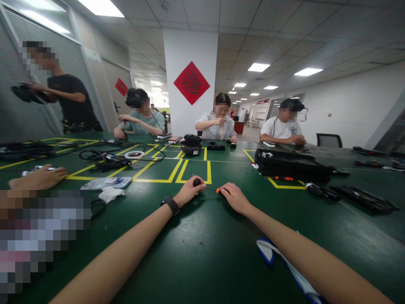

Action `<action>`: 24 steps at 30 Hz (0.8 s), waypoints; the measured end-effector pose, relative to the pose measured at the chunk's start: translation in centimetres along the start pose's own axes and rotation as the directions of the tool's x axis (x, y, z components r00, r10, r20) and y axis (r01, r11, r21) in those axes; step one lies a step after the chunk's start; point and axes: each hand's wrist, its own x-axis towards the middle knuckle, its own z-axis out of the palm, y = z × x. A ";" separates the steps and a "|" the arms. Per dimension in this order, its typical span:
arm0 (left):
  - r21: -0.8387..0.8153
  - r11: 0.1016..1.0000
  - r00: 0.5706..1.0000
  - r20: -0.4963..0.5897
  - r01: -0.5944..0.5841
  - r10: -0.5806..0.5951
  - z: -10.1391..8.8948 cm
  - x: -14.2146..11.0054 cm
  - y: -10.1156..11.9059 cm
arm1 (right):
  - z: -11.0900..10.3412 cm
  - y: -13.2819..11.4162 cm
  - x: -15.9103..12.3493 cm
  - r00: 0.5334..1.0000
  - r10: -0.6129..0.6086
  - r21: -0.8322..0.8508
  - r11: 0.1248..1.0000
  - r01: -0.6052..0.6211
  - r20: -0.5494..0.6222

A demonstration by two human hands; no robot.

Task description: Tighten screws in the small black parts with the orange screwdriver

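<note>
My left hand (pixel 187 192), with a dark band on its wrist, is closed around a small black rounded part (pixel 196 182) over the green table. Facing it, my right hand (pixel 234 198) grips a screwdriver (pixel 218 191) by its orange handle, most of which the fingers cover. The thin metal shaft points left toward the black part. Whether the tip touches that part I cannot make out. A blue-and-white strap (pixel 292 268) lies below my right forearm.
An open black case (pixel 291 164) and a black tool tray (pixel 363 198) lie to the right. Leftward are a plastic bag (pixel 107 183), crumpled tissue (pixel 112 194), cables, and another person's hand (pixel 42 177). A black pouch (pixel 191 145) stands ahead; several people are around the table.
</note>
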 end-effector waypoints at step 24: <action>0.005 1.000 1.000 -0.012 -0.004 0.004 0.0 0.0 0.0 | -0.1 -0.4 0.1 0.999 -0.051 -0.154 0.987 0.048 -0.019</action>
